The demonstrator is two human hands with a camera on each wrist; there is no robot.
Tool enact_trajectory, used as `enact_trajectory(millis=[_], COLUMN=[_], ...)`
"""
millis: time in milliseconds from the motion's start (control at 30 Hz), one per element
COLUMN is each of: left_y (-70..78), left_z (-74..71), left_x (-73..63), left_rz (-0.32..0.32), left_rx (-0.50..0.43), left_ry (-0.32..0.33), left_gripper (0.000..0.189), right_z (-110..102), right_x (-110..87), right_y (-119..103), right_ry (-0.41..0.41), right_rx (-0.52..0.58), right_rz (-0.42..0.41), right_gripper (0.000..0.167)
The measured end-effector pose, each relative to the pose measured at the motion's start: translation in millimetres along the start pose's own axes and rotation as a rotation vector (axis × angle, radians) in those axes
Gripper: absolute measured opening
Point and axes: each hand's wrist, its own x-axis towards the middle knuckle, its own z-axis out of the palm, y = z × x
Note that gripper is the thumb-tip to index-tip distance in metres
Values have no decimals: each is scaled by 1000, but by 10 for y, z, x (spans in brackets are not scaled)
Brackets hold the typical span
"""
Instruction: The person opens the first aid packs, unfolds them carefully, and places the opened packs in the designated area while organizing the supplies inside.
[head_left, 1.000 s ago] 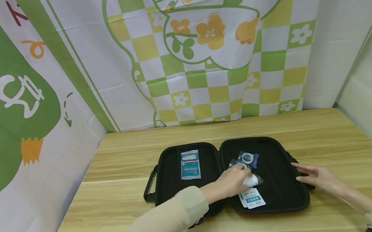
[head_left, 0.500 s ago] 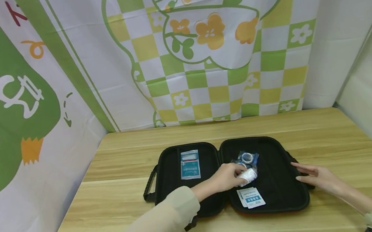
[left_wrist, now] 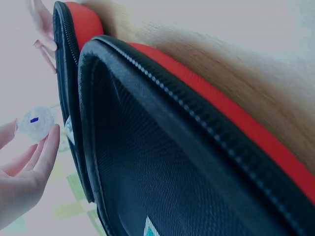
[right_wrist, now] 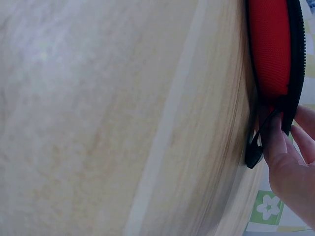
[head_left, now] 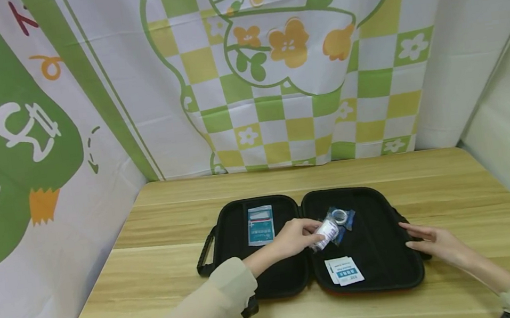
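White plastic-wrapped roll | long axis near-left to far-right | left hand pinches it | right hand grips black fabric case

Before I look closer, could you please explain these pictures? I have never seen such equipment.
No machine works here: the left grip and right grip are a person's bare hands. The wide picture comes from a head camera; the two smaller ones come from wrist cameras, one per hand. On the table lies an open case. Its left half holds a blue packet; its right half holds white packets and a ring. The left grip pinches a wrapped roll; the right grip holds the case's edge.
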Motion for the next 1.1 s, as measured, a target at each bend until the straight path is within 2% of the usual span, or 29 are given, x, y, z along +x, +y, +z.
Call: enact_trajectory(millis=[133,367,633,800,967,1100], left_y=[-30,-66,-116,-168,-268,-367], left_z=[-67,-135,-218,-287,-402,-510], left_x=[-38,-102,-200,-276,-390,-498], left_rz=[-2,-30,-62,-79,-87,-88], left_rx=[-56,-212,-313,-347,-322,-296], left_ry=[5,26,51,63,59,87], left_gripper=[33,33,35,37,39,40], right_z=[1,-1,-5,-7,6,7], right_x=[10,6,0,1,-7,-7], right_y=[3,7,3,-5,-1,5], right_ry=[5,5,4,6,12,18], right_rx=[-9,-9,7,15,4,7], right_rz=[-6,-4,5,5,1,-1], right_gripper=[57,58,59,60,59,59])
